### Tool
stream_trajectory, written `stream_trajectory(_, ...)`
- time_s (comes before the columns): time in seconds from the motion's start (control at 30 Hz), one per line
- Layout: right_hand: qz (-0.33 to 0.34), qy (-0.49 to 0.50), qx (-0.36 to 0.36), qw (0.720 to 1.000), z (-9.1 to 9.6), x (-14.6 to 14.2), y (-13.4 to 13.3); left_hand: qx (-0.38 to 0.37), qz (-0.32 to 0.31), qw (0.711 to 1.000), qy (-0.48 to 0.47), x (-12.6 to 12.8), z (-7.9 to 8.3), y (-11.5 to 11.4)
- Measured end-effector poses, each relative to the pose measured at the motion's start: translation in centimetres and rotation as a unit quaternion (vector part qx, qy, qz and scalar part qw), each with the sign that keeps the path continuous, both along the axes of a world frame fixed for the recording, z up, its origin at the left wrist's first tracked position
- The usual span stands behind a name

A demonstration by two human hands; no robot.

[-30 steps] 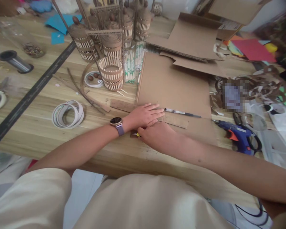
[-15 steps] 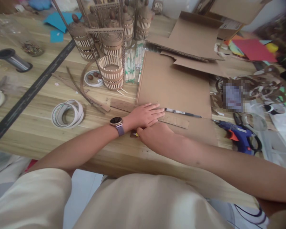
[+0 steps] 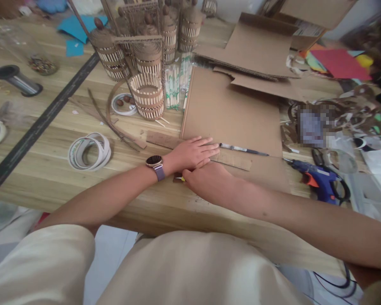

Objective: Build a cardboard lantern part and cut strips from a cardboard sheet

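Note:
My left hand (image 3: 193, 153), wearing a watch (image 3: 154, 161) on the wrist, lies flat with fingers stretched out over a long brown strip (image 3: 231, 159). The strip crosses the lower part of a cardboard sheet (image 3: 231, 110), its left end (image 3: 161, 139) reaching onto the table. Just below, my right hand (image 3: 206, 180) is closed and touches the left fingers. A small yellow-and-dark tool (image 3: 180, 179), perhaps a utility knife, pokes out at its left side; most of it is hidden by the hand. A pen (image 3: 243, 149) rests on the sheet beyond my left fingertips.
Stick-and-cardboard lanterns (image 3: 147, 97) stand at the back. Tape rolls (image 3: 89, 151) lie left, near a dark metal strip (image 3: 51, 114). To the right are a blue glue gun (image 3: 320, 177) and curled brown strips (image 3: 352, 108). Cardboard pieces (image 3: 257, 46) are piled behind the sheet.
The view has shifted very slightly. Both hands, the strip and the sheet keep their places, with no clear movement.

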State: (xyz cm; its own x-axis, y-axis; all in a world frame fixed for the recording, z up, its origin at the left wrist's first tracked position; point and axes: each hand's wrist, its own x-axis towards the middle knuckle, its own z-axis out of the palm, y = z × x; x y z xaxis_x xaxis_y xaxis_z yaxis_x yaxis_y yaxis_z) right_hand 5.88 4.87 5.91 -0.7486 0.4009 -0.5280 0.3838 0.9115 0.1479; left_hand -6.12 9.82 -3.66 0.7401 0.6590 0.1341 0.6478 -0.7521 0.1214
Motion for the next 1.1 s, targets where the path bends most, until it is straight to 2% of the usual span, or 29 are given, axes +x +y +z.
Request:
stream_trajectory(0.33,-0.002,-0.012,0.016,1.000,0.2,0.7,0.0,-0.003,-0.009,1.000,0.002,-0.1,0.3,-0.2)
stream_trajectory(0.57,-0.045,-0.017,0.014,0.999,-0.5,4.2,-0.1,-0.018,-0.010,1.000,-0.002,-0.3,0.6,-0.5)
stream_trajectory(0.87,-0.054,-0.023,0.018,0.998,-0.4,7.4,0.3,-0.041,-0.004,0.999,-0.008,-0.3,0.8,-0.6)
stream_trajectory(1.1,-0.089,-0.015,0.033,0.995,-0.7,11.6,0.2,-0.047,-0.001,0.999,-0.009,-0.4,0.9,-0.5)
